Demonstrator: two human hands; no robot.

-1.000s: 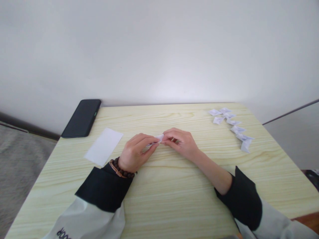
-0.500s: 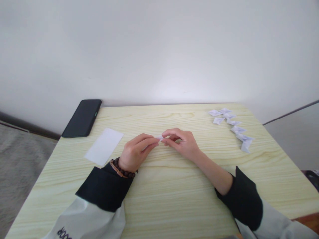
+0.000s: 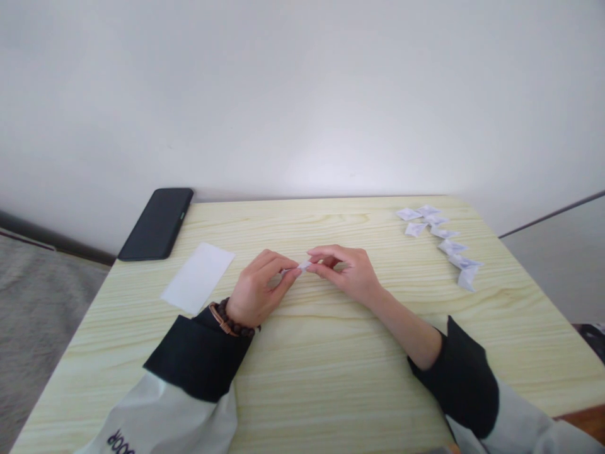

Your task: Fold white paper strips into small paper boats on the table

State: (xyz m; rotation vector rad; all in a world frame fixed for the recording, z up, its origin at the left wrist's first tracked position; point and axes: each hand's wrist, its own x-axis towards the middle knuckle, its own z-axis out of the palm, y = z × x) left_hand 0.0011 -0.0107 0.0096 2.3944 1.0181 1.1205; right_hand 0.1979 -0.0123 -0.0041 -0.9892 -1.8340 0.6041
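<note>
Between my two hands is a small folded piece of white paper (image 3: 304, 265), held just above the middle of the table. My left hand (image 3: 261, 285) pinches its left end between thumb and fingers. The thumb and forefinger of my right hand (image 3: 347, 270) close on its right end. Fingers cover most of the paper, so its full shape is hidden. Left of my left hand lies a flat white sheet of paper (image 3: 198, 277). Several small folded paper pieces (image 3: 454, 246) lie in a loose group to the right.
A black phone (image 3: 157, 224) lies at the table's back left corner. The pale wood-grain table (image 3: 331, 378) meets a white wall (image 3: 302, 94) at the back. A dark object (image 3: 593, 337) shows beyond the right edge.
My left fingers have shifted along the folded paper, and the thumb now lies lower and apart from the forefinger. More of the paper shows. My right hand has barely moved.
</note>
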